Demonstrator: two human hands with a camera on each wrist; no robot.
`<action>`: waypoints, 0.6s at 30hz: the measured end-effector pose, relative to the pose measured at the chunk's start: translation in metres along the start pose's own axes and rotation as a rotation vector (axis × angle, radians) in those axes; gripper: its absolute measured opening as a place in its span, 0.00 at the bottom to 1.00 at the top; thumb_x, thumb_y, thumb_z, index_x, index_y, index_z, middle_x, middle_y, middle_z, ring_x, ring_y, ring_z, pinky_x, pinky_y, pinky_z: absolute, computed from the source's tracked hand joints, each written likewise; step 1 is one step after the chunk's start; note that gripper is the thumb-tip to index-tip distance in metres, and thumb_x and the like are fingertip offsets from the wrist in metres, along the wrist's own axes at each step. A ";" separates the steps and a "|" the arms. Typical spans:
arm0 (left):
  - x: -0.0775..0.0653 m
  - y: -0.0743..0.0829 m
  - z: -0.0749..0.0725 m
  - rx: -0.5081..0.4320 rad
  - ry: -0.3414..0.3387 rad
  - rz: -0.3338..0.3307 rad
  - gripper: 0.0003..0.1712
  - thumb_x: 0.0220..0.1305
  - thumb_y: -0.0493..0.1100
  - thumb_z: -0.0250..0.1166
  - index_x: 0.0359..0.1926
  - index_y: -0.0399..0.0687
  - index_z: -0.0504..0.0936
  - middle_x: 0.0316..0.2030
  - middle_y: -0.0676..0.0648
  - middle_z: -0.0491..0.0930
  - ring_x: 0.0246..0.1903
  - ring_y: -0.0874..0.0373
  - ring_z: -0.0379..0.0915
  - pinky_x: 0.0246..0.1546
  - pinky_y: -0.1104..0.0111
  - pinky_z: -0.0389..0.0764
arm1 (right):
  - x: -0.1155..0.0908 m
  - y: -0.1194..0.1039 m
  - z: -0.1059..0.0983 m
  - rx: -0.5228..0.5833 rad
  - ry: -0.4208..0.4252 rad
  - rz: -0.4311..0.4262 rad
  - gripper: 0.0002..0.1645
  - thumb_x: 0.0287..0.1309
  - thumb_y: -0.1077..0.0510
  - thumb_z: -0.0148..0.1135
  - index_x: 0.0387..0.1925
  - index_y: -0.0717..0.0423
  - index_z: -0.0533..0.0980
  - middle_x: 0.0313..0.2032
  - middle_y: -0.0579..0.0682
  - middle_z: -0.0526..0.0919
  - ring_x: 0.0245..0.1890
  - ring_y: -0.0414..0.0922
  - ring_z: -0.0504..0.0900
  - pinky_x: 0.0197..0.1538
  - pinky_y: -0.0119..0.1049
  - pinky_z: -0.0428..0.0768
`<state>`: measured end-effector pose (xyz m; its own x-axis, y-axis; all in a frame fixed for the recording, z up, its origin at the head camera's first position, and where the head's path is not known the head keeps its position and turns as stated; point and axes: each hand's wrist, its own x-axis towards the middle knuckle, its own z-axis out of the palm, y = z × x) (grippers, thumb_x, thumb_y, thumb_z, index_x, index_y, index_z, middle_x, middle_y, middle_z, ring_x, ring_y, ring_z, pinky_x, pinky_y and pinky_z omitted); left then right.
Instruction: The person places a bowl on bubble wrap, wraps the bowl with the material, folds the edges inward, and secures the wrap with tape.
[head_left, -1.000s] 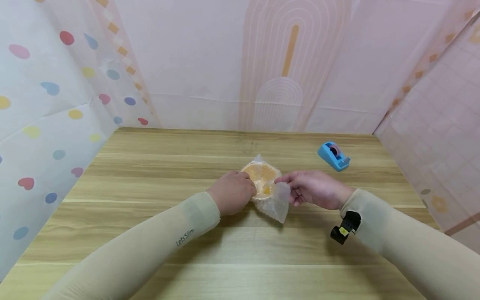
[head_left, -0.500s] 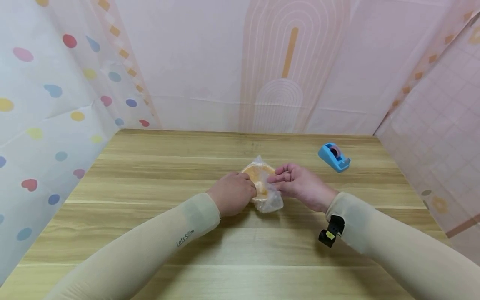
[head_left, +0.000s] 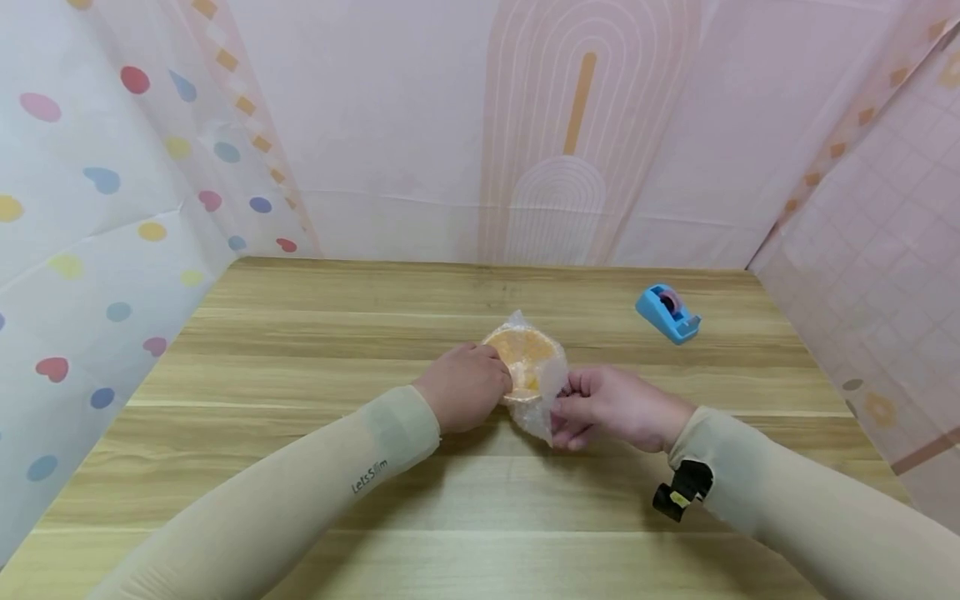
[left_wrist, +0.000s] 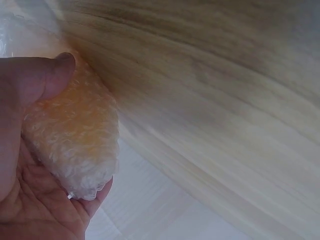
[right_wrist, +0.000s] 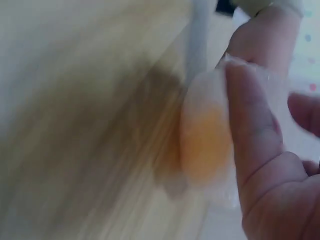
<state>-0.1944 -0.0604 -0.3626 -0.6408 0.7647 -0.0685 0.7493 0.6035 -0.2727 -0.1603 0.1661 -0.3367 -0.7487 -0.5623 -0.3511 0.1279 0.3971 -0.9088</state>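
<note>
In the head view a round, orange, bowl-like item (head_left: 521,343) with a small yellow patch lies in clear bubble wrap (head_left: 534,417) at the middle of the table. My left hand (head_left: 463,386) grips its left side, the thumb over the wrap in the left wrist view. Bubble wrap (left_wrist: 82,125) covers the orange side there. At the loose right edge, my right hand (head_left: 618,408) pinches the wrap between thumb and fingers. The right wrist view is blurred; a finger (right_wrist: 252,120) lies along the wrapped orange side.
A blue tape dispenser (head_left: 667,313) with a roll of tape stands at the back right of the wooden table (head_left: 337,308). Patterned cloth walls (head_left: 390,125) rise behind and at both sides. A small black device (head_left: 684,490) is strapped to the right wrist.
My right hand moved inward over the wrap, folding the flap across the orange item, then drew back toward me to the flap's lower right edge. The left hand has kept its grip in place.
</note>
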 end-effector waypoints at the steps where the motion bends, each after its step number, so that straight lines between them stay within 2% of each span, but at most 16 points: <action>1: 0.000 0.000 0.000 0.001 0.000 -0.002 0.08 0.61 0.45 0.56 0.37 0.58 0.82 0.41 0.58 0.82 0.45 0.58 0.72 0.50 0.61 0.74 | 0.001 -0.001 0.001 0.041 -0.012 -0.005 0.17 0.63 0.59 0.54 0.50 0.65 0.69 0.42 0.59 0.81 0.39 0.49 0.83 0.43 0.41 0.83; 3: 0.000 0.000 0.000 0.001 0.001 -0.006 0.08 0.60 0.45 0.57 0.37 0.59 0.82 0.41 0.58 0.82 0.45 0.58 0.72 0.51 0.61 0.73 | 0.003 -0.003 0.004 0.059 -0.003 -0.045 0.19 0.63 0.61 0.53 0.54 0.65 0.67 0.48 0.59 0.80 0.43 0.49 0.82 0.46 0.40 0.82; 5: 0.000 0.000 0.001 -0.003 -0.004 -0.009 0.08 0.60 0.45 0.57 0.37 0.59 0.82 0.41 0.59 0.82 0.45 0.58 0.71 0.50 0.61 0.73 | 0.006 -0.005 0.007 -0.035 0.038 -0.109 0.21 0.63 0.64 0.52 0.57 0.62 0.67 0.50 0.56 0.79 0.46 0.48 0.81 0.48 0.38 0.81; 10: 0.000 -0.001 0.003 -0.012 -0.010 -0.004 0.09 0.61 0.45 0.57 0.39 0.60 0.82 0.42 0.59 0.82 0.46 0.58 0.71 0.51 0.61 0.73 | 0.011 -0.006 0.013 -0.619 0.177 -0.280 0.22 0.61 0.67 0.51 0.57 0.51 0.71 0.49 0.42 0.81 0.52 0.39 0.77 0.54 0.35 0.77; 12: 0.000 -0.001 0.003 -0.008 -0.005 0.001 0.09 0.62 0.45 0.57 0.40 0.60 0.82 0.42 0.60 0.82 0.46 0.58 0.71 0.52 0.61 0.72 | 0.012 -0.004 0.014 -0.799 0.216 -0.342 0.23 0.59 0.67 0.53 0.55 0.47 0.73 0.50 0.37 0.79 0.54 0.37 0.74 0.56 0.35 0.75; 14: 0.000 -0.001 0.003 -0.007 0.004 0.002 0.10 0.62 0.45 0.56 0.40 0.60 0.82 0.42 0.60 0.82 0.46 0.59 0.71 0.52 0.61 0.72 | 0.013 -0.003 0.014 -0.902 0.212 -0.406 0.24 0.57 0.68 0.54 0.54 0.48 0.73 0.51 0.37 0.78 0.56 0.37 0.72 0.58 0.35 0.73; 18: 0.000 -0.002 0.004 -0.023 0.008 0.003 0.11 0.62 0.44 0.56 0.42 0.60 0.82 0.44 0.61 0.82 0.48 0.59 0.71 0.53 0.61 0.72 | 0.018 0.005 0.011 -1.043 0.173 -0.482 0.24 0.54 0.64 0.60 0.54 0.48 0.71 0.53 0.38 0.73 0.56 0.35 0.70 0.58 0.32 0.73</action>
<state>-0.1966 -0.0628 -0.3662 -0.6372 0.7682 -0.0619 0.7550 0.6061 -0.2503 -0.1660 0.1502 -0.3499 -0.6630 -0.7432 0.0896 -0.7321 0.6188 -0.2850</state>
